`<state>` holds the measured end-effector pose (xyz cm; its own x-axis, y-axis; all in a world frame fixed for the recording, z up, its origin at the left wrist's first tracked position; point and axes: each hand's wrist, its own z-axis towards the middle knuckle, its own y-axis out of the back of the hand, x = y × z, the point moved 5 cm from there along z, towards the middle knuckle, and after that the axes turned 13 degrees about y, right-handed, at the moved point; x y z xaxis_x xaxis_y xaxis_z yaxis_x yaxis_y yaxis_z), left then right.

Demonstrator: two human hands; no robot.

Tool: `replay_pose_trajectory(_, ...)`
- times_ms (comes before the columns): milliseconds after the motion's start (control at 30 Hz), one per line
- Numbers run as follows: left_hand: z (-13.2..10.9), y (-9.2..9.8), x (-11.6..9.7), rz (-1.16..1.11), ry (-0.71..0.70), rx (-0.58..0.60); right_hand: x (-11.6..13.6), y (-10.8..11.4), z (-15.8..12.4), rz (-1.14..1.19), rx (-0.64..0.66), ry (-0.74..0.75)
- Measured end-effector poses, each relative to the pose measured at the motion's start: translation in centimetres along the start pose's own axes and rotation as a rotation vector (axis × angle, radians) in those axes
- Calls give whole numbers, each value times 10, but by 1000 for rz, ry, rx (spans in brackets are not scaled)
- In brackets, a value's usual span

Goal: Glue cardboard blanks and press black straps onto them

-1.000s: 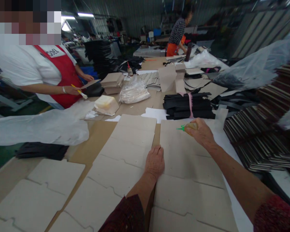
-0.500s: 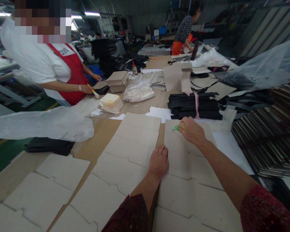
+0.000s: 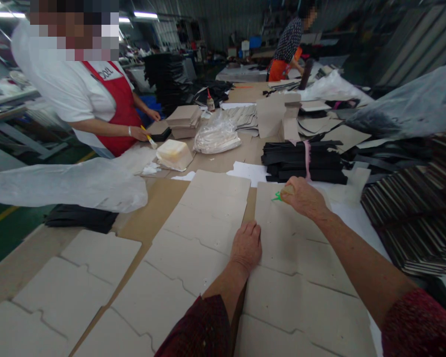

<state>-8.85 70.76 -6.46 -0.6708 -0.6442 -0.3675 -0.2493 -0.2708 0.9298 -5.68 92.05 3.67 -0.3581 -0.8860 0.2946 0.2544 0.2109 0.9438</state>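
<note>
My right hand (image 3: 304,197) is closed round a small yellowish squeeze bottle (image 3: 288,192). Its green tip (image 3: 277,197) points left, close over the far end of the right row of beige board pieces (image 3: 269,248). My left hand (image 3: 247,247) lies palm down near that row's left edge, fingers forward and holding nothing that I can see. Just left of this hand runs another row of overlapping board pieces (image 3: 188,253) with stepped edges. Small light specks dot some of the boards.
More boards (image 3: 92,258) lie at the left. Behind them are plastic sheeting (image 3: 67,183), a yellowish block (image 3: 174,153) and a bundle of black strips (image 3: 301,161). Dark stacked panels (image 3: 412,223) stand right. A co-worker in a red apron (image 3: 121,111) holds a brush (image 3: 148,137).
The view has shifted slightly, so most things appear a little farther right. My right hand still grips the bottle over the far board, and my left hand rests in the same spot.
</note>
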Motion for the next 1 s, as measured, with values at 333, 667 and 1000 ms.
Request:
replay_pose_trajectory(333,1,0,0,38,-26,-77,-25,-13,-40,546,-556,-424)
replay_pose_trajectory(667,12,-10,5,13,-97,-111,41,-26,-252,1523,-662,-803)
replay_pose_trajectory(1000,20,-6,4,29,-68,-55,85,-33,-441,1579,-883,-1056)
